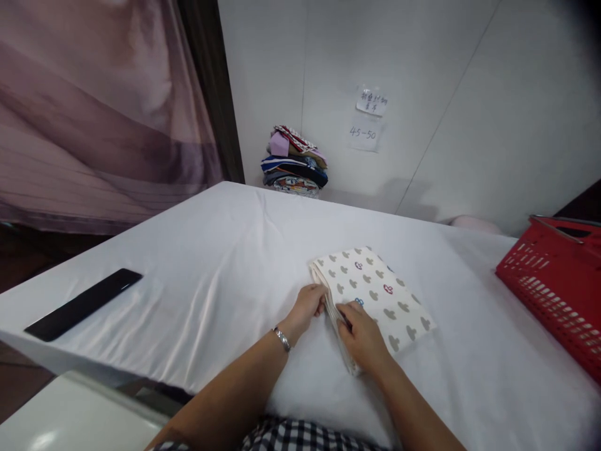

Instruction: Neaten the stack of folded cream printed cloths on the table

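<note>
Both hands work the near-left edge of the folded heart-print cloth [375, 291] lying on the white table [211, 263], the left hand [307, 307] with fingers curled, pinching its layered edge, the right hand [361, 338] pressing flat on top, fingers together.

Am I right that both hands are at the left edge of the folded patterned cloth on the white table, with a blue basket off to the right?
Not quite: in the head view the basket is red, not blue. The rest holds: the left hand and the right hand are both at the left edge of the folded patterned cloth on the white table, and the basket sits to the right.
</note>
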